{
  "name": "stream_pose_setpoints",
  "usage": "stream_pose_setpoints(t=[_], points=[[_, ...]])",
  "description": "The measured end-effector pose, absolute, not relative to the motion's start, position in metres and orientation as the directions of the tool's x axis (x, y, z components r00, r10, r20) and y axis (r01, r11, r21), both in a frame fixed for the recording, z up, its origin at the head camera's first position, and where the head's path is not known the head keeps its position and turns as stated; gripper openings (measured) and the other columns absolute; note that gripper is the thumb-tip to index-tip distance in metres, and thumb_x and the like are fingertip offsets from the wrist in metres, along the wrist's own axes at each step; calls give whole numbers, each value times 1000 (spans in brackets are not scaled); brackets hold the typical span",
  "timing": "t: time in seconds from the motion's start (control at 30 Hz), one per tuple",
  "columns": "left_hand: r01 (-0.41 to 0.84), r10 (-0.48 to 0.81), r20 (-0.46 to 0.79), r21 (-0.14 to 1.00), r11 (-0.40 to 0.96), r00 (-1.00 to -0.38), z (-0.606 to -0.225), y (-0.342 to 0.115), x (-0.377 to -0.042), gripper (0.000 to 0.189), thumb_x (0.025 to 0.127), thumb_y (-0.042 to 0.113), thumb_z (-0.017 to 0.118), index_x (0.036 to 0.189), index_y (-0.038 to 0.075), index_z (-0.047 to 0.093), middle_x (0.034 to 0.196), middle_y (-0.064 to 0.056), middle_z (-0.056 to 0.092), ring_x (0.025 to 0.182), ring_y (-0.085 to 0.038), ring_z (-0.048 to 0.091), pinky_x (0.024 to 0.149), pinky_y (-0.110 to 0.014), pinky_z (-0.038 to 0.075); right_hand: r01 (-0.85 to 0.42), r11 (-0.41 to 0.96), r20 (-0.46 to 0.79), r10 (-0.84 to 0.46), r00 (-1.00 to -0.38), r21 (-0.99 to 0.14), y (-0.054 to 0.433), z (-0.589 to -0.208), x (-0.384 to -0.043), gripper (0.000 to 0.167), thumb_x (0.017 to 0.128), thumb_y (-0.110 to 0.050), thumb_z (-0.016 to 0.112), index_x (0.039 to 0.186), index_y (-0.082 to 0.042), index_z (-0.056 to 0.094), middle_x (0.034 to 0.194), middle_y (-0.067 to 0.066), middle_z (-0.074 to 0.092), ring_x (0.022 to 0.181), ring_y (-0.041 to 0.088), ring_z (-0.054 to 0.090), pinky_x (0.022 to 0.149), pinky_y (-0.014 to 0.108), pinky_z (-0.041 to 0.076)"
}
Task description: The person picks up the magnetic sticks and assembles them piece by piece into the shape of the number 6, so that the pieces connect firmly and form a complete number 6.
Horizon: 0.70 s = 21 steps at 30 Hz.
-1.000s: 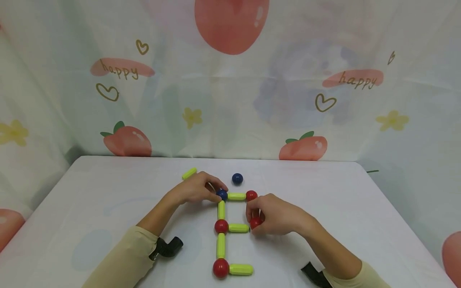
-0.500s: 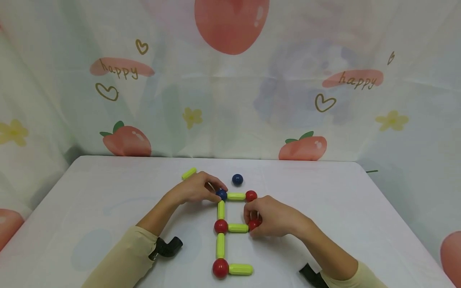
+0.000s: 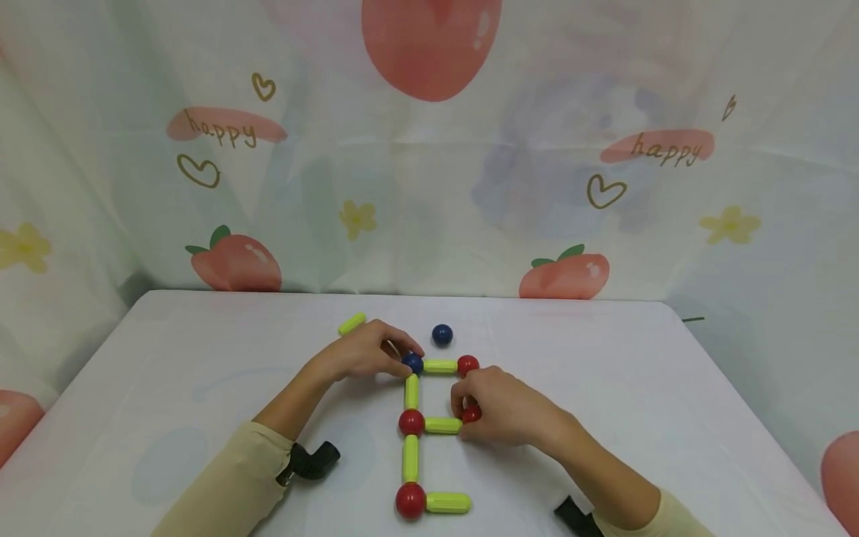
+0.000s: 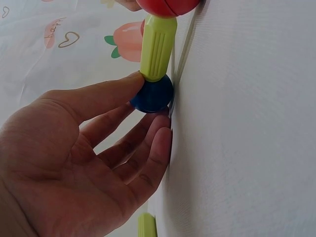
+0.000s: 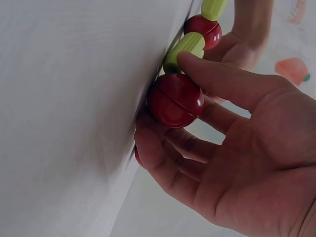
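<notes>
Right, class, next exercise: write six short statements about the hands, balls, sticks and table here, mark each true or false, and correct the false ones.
1. The left hand holds a blue ball. True.
2. The right hand holds a blue ball. False: it holds a red ball.
3. A second blue ball touches no stick. True.
4. The front stick has a ball at each end. False: its right end is bare in the head view.
5. A loose stick lies beyond the left hand. True.
6. The table is black. False: it is white.
</notes>
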<state>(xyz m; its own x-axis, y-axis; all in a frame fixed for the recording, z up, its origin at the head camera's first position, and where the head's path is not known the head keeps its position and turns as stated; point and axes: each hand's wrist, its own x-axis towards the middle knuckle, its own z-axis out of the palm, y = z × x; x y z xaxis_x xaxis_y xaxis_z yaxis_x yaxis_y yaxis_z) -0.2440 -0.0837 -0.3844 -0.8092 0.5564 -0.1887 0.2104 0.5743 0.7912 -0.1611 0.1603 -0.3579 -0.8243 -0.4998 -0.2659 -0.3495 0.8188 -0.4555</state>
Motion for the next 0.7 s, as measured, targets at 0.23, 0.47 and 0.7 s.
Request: stream_pose_setpoints(t=[0.23, 0.47, 0.7], points=[[210, 558, -189, 793, 572, -808, -383, -84, -243, 26, 89, 13, 82, 115, 17, 80, 101, -1, 72, 93, -18, 64, 70, -27, 54, -367, 835, -258, -492, -831, -411, 156, -357, -159, 21, 80, -19, 91, 92, -23, 74, 84, -9, 63, 87, 15, 55, 74, 33, 53], [200, 563, -198, 799, 567, -802, -383, -85, -243, 26, 89, 13, 81, 115, 17, 79, 102, -2, 72, 93, -18, 64, 70, -28, 55, -391, 832, -230, -501, -834, -394, 157, -358, -158, 21, 80, -19, 91, 93, -22, 75, 86, -9, 65, 89, 16, 55, 76, 34, 53], [201, 564, -198, 799, 567, -801, -382, -85, -244, 26, 90, 14, 81, 116, 18, 79, 103, -2, 71, 94, -19, 63, 70, -29, 56, -375, 806, -229, -514, -827, -457, 161, -354, -159, 20, 81, -18, 89, 95, -20, 74, 89, -8, 65, 91, 17, 56, 76, 34, 55]])
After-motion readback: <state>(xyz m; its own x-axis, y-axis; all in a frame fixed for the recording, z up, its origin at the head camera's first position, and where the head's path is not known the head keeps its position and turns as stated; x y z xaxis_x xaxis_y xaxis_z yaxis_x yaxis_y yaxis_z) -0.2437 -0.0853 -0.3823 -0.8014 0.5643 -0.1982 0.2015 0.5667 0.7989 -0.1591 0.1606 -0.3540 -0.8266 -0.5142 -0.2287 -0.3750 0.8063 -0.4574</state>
